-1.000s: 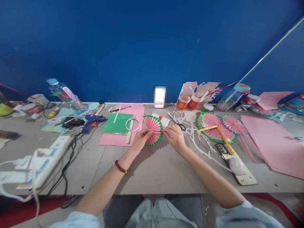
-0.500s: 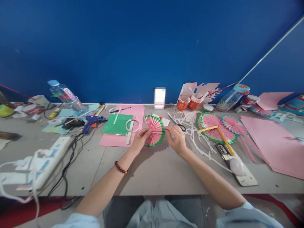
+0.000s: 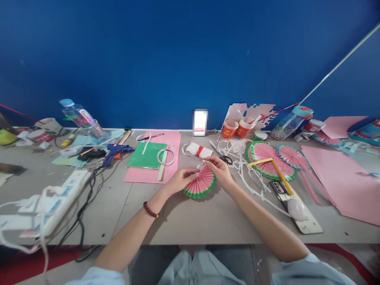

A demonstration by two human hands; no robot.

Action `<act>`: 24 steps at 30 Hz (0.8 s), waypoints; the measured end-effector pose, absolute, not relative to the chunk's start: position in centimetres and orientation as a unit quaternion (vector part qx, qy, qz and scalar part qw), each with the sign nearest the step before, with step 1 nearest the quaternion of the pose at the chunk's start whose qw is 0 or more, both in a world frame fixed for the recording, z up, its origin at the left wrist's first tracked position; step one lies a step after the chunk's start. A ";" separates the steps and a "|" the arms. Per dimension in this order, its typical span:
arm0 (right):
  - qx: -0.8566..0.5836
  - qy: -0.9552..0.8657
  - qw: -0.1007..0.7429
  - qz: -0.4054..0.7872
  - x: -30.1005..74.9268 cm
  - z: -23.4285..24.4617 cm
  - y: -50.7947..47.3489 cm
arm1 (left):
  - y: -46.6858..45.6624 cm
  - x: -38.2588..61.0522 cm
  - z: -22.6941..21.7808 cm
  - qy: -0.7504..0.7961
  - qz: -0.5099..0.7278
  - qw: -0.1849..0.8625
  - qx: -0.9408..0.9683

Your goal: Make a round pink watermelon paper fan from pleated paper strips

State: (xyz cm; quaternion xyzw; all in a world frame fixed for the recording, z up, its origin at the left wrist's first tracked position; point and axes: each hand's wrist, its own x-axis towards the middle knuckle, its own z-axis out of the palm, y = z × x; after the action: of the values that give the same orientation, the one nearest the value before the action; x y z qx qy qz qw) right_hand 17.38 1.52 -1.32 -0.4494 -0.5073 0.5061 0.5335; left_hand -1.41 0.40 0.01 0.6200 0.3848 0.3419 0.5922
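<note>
A pleated paper fan (image 3: 202, 184), pink with a white band and green rim, is spread in a half circle above the table, its curved edge toward me. My left hand (image 3: 183, 179) pinches it near its centre on the left, thumb on top. With thumb and fingertips my right hand (image 3: 219, 168) grips its upper right edge. Just beyond the hands lies a white packet with a red band (image 3: 200, 151). A pair of scissors (image 3: 225, 157) rests right of it among white paper strips (image 3: 237, 152).
On the left are a green paper pack (image 3: 147, 154), a silver ring (image 3: 166, 156), a blue glue gun (image 3: 116, 152) and a power strip (image 3: 63, 202). Rightward stand red paper cups (image 3: 230, 128), finished watermelon fans (image 3: 263, 156), a phone (image 3: 308, 223) and pink paper sheets (image 3: 344, 178).
The fan has turned so its curved green rim faces me instead of right, and it sits lower. My right hand has moved up its edge. The white packet now shows fully.
</note>
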 end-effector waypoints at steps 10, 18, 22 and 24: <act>-0.470 -0.418 0.603 0.491 17.8 -1.8 2.3 | 1.8 -2.7 -0.5 0.437 0.447 0.589 0.512; -0.464 -0.516 0.504 0.515 17.1 -1.6 1.5 | 1.4 -2.0 -0.6 0.449 0.430 0.536 0.571; -0.465 -0.518 0.487 0.527 16.6 -2.3 1.3 | 1.1 -1.6 -0.7 0.463 0.446 0.494 0.585; -0.466 -0.525 0.488 0.519 16.4 -2.5 1.2 | 1.0 -1.5 -0.8 0.463 0.452 0.488 0.586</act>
State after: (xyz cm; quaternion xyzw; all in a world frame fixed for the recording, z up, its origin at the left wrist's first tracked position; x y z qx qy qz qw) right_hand 16.44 1.24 -2.47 -0.4657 -0.5245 0.5192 0.4882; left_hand -1.54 1.01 -0.82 0.5859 0.4630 0.4516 0.4883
